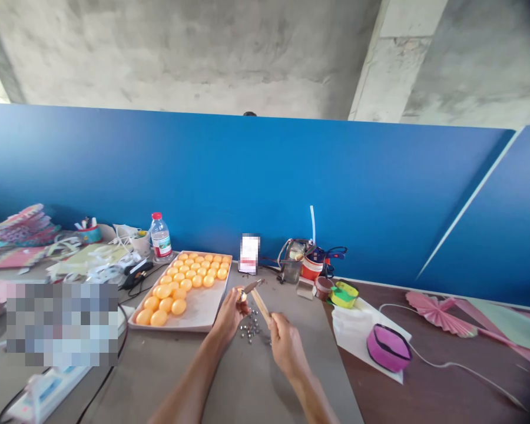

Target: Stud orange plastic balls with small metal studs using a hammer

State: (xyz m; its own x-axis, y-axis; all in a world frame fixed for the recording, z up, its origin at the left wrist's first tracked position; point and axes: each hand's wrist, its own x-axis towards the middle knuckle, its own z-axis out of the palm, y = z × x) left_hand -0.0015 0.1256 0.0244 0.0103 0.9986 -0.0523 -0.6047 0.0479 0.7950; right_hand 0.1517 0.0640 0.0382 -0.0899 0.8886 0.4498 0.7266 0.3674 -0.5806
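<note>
My left hand [230,310] is closed round a small tool with a brown, tapering body [250,287] that points up and to the right; its exact kind is unclear. Something shiny and orange-white shows at the fingertips, too small to name. Opposite, my right hand [287,343] grips a flat wooden stick [261,305], whose upper end comes close to the brown tool; whether they touch I cannot tell. On the grey mat between the hands lie several small silvery metal beads [249,331]. Left of my left hand stands a shallow tray [203,317] with rows of orange balls [179,307].
A phone [249,254] leans upright against the blue partition [265,176]. Behind to the right are a glass jar [292,268] and a red tub [311,268]. A purple band [388,347] lies on white paper. At left are a bottle [161,237], cables and a power strip [48,393].
</note>
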